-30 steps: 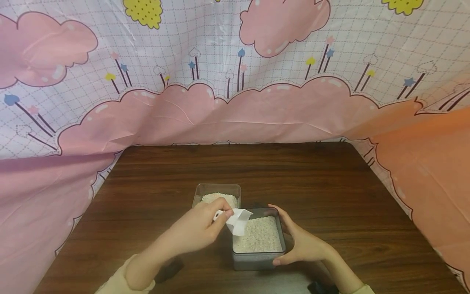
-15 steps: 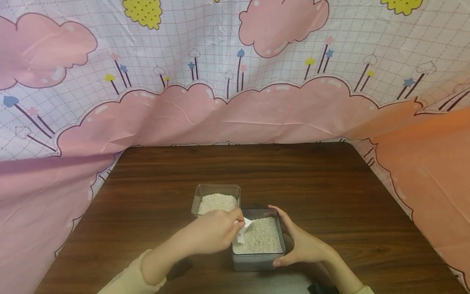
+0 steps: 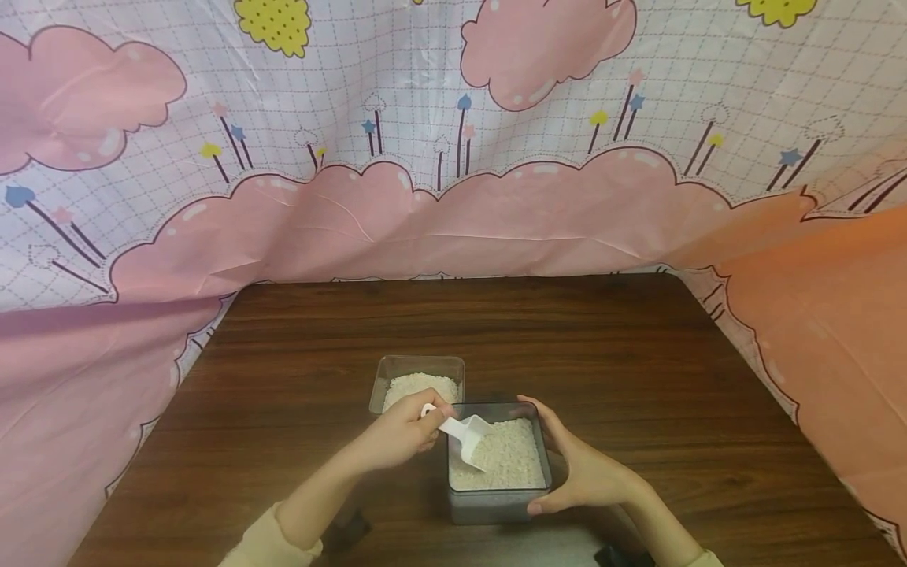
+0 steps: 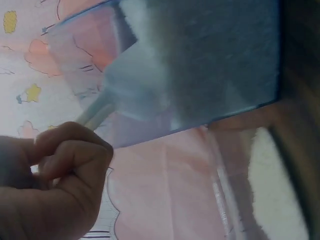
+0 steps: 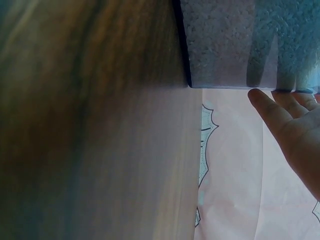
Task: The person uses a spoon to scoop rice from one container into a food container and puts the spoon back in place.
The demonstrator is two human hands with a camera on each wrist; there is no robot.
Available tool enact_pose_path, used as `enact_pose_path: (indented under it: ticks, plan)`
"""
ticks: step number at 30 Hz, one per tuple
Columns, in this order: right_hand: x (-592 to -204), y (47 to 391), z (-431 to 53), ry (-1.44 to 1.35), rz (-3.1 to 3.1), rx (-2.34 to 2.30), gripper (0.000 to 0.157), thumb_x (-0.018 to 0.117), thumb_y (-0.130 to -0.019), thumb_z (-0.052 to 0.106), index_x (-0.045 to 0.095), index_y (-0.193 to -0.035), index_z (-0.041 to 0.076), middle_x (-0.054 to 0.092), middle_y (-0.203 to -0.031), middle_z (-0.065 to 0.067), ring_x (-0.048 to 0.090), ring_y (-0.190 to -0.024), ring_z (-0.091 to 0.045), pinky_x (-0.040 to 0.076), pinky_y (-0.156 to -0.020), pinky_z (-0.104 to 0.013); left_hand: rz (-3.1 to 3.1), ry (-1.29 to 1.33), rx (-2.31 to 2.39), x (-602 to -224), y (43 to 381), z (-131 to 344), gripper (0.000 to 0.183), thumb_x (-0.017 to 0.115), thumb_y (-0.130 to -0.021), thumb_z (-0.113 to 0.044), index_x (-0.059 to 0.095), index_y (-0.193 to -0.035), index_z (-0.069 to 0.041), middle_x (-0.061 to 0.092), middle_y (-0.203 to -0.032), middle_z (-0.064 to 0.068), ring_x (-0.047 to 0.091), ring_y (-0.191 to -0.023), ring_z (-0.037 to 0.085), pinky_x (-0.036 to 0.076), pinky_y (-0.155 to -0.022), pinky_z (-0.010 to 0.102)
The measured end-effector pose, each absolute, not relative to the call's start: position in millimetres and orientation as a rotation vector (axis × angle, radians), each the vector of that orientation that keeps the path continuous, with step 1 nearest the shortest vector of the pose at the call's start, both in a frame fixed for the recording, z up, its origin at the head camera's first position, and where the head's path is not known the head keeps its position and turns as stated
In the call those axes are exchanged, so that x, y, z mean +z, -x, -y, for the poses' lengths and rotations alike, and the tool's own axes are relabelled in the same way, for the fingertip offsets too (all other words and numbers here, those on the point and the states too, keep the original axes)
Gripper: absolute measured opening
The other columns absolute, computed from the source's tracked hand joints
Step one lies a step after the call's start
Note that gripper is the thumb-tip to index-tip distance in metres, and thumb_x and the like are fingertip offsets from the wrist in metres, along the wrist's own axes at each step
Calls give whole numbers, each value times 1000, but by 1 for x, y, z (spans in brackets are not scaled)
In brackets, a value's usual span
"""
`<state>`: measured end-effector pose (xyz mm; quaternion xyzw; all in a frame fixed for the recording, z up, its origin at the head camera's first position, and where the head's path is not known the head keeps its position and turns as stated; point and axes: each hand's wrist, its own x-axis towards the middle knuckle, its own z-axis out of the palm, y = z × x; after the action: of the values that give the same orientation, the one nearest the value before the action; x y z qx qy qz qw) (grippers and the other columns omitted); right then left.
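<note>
The left hand pinches a white scoop by its handle; the right hand grips the grey box from its right side, thumb at the near corner. The scoop tilts down inside the grey box, its bowl at the rice. It seems light, stiff plastic, best held by the handle; the filled box is probably heavier and slick, best steadied by its walls. Just beyond the box's left side, a clear tub holds a second heap of rice.
</note>
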<state>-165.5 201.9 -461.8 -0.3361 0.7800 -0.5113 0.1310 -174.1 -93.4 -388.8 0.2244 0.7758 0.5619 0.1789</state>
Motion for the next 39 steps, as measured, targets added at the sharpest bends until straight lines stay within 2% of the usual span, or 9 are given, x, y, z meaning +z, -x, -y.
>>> enact_pose_path:
  ticks: [5,10,14,18,22,30,39]
  plan:
    - [-461,165,-202,963,-2285,-1469,122,90,-68,20,5,-156,26,24,-154,-12,23,-140,-45,32,-102,-63,-2068,-633,1741,-399,175,92,22,41,-104,-7,49,-100,12,36,-58,-3,31,-50,5,25,-49,18]
    - [-461,165,-202,979,-2261,-1491,121,90,-69,19,5,-156,24,24,-153,-12,25,-140,-43,30,-100,-71,-1966,-586,1842,-406,174,93,25,37,-103,-5,47,-107,18,33,-61,-4,30,-52,4,28,-52,17]
    - [-463,165,-202,1012,-2266,-1496,121,89,-69,19,5,-156,22,27,-151,-9,29,-140,-32,30,-98,-71,-1896,-561,1905,-411,173,95,30,36,-105,-8,43,-111,21,31,-62,-4,28,-53,3,28,-53,17]
    - [-464,165,-201,1018,-2266,-1500,120,89,-69,19,6,-156,22,27,-150,-7,28,-141,-26,29,-98,-72,-1859,-522,1942,-416,173,97,33,37,-106,-13,45,-111,19,32,-62,-4,30,-53,4,27,-53,17]
    - [-464,166,-201,1025,-2248,-1509,121,89,-70,19,5,-156,22,26,-150,-9,25,-141,-33,28,-98,-74,-1837,-447,1978,-420,171,98,32,39,-106,-16,48,-111,14,33,-61,-5,33,-53,4,28,-54,17]
    - [-462,166,-201,1009,-2246,-1498,123,90,-69,20,3,-156,21,23,-151,-9,21,-140,-43,24,-101,-72,-1813,-458,2074,-429,169,100,28,38,-106,-14,46,-109,13,34,-60,-5,36,-54,5,29,-53,18]
    - [-463,166,-203,987,-2226,-1500,123,88,-70,19,0,-156,25,13,-154,-22,11,-140,-54,19,-98,-78,-1692,-405,2187,-438,168,105,25,38,-105,-14,50,-109,8,34,-61,-5,37,-53,5,28,-53,18]
